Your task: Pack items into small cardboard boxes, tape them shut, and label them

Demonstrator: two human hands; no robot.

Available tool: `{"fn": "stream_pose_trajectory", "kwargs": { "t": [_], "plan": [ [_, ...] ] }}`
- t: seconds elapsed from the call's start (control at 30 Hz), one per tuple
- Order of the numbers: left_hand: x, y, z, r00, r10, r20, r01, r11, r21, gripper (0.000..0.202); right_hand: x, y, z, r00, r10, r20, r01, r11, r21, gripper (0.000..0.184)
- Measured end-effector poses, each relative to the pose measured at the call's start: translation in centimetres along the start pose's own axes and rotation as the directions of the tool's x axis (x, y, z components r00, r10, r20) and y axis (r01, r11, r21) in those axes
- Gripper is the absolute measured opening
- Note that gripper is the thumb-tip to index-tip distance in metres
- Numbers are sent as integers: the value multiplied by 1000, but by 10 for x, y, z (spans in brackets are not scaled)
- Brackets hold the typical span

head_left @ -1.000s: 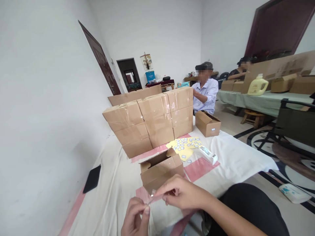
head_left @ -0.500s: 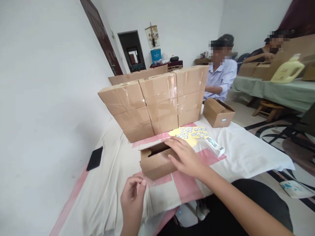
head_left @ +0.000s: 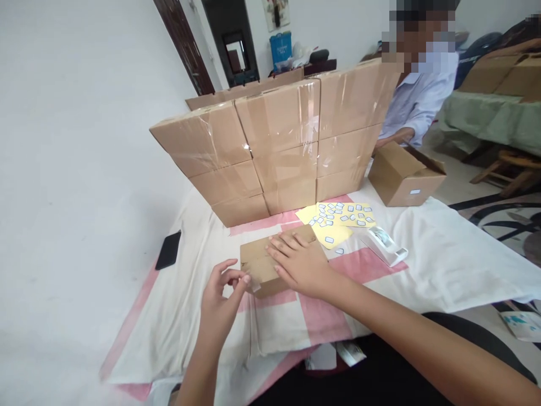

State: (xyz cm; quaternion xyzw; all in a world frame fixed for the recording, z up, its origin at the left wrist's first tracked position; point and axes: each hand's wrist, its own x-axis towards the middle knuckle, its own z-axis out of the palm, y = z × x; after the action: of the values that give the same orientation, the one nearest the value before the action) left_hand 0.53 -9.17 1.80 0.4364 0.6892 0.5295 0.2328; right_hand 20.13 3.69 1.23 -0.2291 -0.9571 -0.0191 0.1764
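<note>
A small cardboard box [head_left: 257, 254] lies on the cloth in front of me, its top flap down. My right hand [head_left: 298, 262] rests on that flap with fingers stretched flat. At the box's left front edge, my left hand [head_left: 226, 287] pinches a piece of clear tape [head_left: 255, 285] between thumb and forefinger. Beyond the box are yellow sheets [head_left: 333, 237] bearing several small white labels with dark borders. A white tape dispenser [head_left: 385, 246] stands to the right of them.
A wall of stacked, taped cardboard boxes [head_left: 283, 152] rises behind the work area. An open carton [head_left: 406, 175] sits at the back right, near a person in a light shirt [head_left: 435, 90]. On the left lies a black phone [head_left: 168, 251]. A pink-and-white cloth [head_left: 203, 332] covers the table.
The box's top has gone from partly open to folded down, and my right hand now lies flat on it. My left hand has come up to the box edge. The view has tilted down.
</note>
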Motion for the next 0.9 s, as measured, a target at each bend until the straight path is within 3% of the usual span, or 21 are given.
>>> {"fn": "stream_pose_trajectory", "kwargs": {
  "t": [0.27, 0.5, 0.9],
  "plan": [
    [48, 13, 0, 974, 19, 224, -45, 993, 110, 40, 6, 1, 1, 1000, -4, -10, 4, 999, 34, 48],
    [62, 14, -2, 937, 38, 347, -89, 987, 135, 51, 1, 1, 1, 1000, -10, -19, 11, 1000, 27, 50],
    [57, 6, -6, 960, 68, 272, -165, 922, 349, 66, -3, 0, 5, 999, -13, -51, 15, 999, 43, 50]
  ]
}}
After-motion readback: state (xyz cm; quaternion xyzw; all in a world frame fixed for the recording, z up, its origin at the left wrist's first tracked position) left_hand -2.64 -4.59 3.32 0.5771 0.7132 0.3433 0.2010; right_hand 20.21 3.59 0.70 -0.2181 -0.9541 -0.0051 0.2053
